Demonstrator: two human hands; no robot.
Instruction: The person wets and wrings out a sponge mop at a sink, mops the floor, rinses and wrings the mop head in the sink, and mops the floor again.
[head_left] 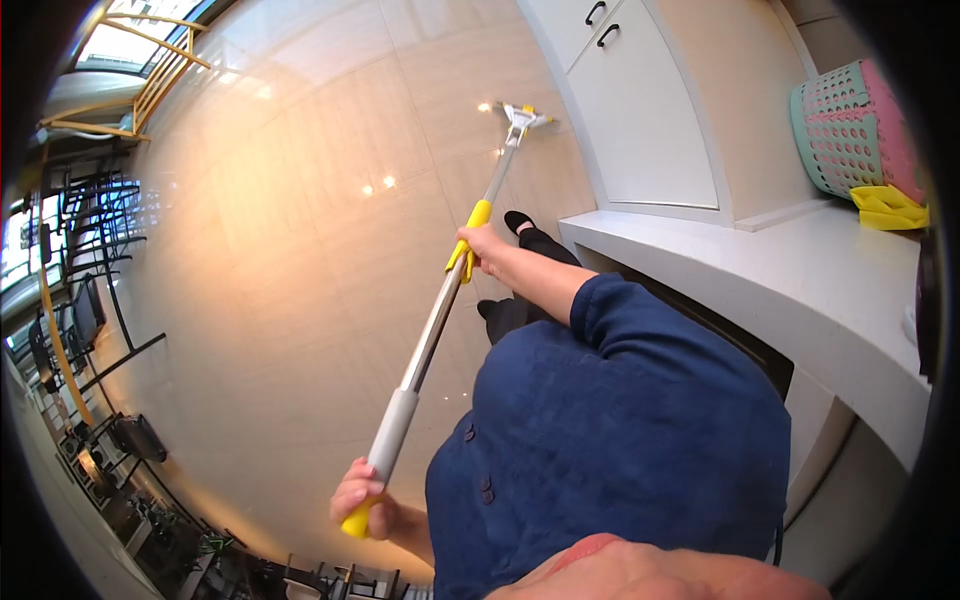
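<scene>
A mop (428,330) with a silver pole slants across the view. Its white and yellow head (520,117) is against the tiled floor (300,250), close to the white cabinet. My right hand (480,246) is closed around the middle of the pole, by the yellow sleeve and lever. Lower in the view, my left hand (362,497) wraps the grey grip near its yellow end cap. My black shoes (517,221) show beyond the pole, partly hidden by my dark blue shirt (620,420).
A white cabinet (645,110) with black handles stands at upper right. Beside me runs a white ledge (760,270), bearing a green and pink perforated basket (840,130) and a yellow cloth (888,208). Along the left are dark metal furniture frames (115,290) and a yellow frame (165,85).
</scene>
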